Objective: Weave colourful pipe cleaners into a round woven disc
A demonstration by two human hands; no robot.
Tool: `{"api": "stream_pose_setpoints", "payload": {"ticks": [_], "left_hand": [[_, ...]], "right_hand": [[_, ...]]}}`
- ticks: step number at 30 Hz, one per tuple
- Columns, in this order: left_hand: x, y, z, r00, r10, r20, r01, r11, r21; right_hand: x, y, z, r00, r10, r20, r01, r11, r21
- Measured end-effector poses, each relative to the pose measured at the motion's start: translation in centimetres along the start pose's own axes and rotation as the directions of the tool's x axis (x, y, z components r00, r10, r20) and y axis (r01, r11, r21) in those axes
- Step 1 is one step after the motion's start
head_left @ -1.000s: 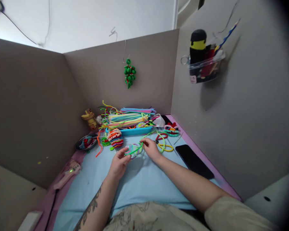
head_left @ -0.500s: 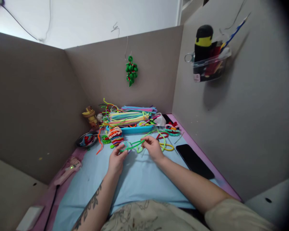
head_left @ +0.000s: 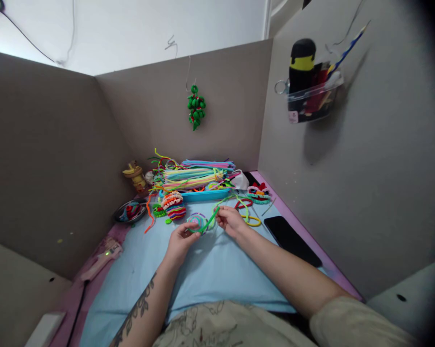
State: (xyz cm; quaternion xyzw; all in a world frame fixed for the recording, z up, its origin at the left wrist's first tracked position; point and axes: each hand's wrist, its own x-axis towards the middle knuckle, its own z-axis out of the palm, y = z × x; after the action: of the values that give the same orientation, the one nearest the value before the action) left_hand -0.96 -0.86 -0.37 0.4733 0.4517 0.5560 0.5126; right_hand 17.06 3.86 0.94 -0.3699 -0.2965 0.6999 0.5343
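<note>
My left hand (head_left: 182,239) pinches a round coil of pipe cleaners (head_left: 197,221) in pink, teal and purple, held just above the blue cloth. From the coil's lower right side a green pipe cleaner (head_left: 210,220) runs up to my right hand (head_left: 229,220), whose fingertips are closed on its end. Just left of the coil lies a striped piece of coiled pipe cleaners (head_left: 174,206). Light green, red and yellow pipe cleaners (head_left: 252,221) lie bent beyond my right hand.
Bundles of pastel pipe cleaners (head_left: 192,178) fill a blue tray (head_left: 206,195) at the back. A black phone (head_left: 292,240) lies at right, a pink glue gun (head_left: 101,262) at left. A dark bowl (head_left: 129,212) stands near the left panel. A plastic holder (head_left: 314,99) hangs on the right panel.
The coil has tilted to face me more, and my left hand has shifted right and slightly down. The green pipe cleaner between my hands now slants more steeply.
</note>
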Motion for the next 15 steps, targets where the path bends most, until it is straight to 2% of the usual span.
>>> {"api": "stream_pose_setpoints", "payload": {"ticks": [3,5,9,15], "left_hand": [[-0.2,0.0,0.1,0.999,-0.015,0.029,0.015,1.000,-0.004],[-0.2,-0.1,0.2,1.000,-0.013,0.018,0.013,0.999,-0.030],[-0.2,-0.1,0.2,1.000,0.017,-0.011,-0.018,0.995,-0.095],[-0.1,-0.2,0.0,1.000,0.002,-0.018,-0.005,0.988,-0.152]], "right_hand": [[0.0,0.0,0.0,0.990,0.138,-0.019,-0.138,0.989,-0.048],[-0.3,0.3,0.3,0.989,0.151,-0.009,-0.151,0.986,-0.075],[-1.5,1.3,1.3,0.998,0.037,0.054,-0.024,0.974,-0.227],[-2.5,1.9,1.7,0.971,-0.132,0.201,0.211,0.870,-0.445]]}}
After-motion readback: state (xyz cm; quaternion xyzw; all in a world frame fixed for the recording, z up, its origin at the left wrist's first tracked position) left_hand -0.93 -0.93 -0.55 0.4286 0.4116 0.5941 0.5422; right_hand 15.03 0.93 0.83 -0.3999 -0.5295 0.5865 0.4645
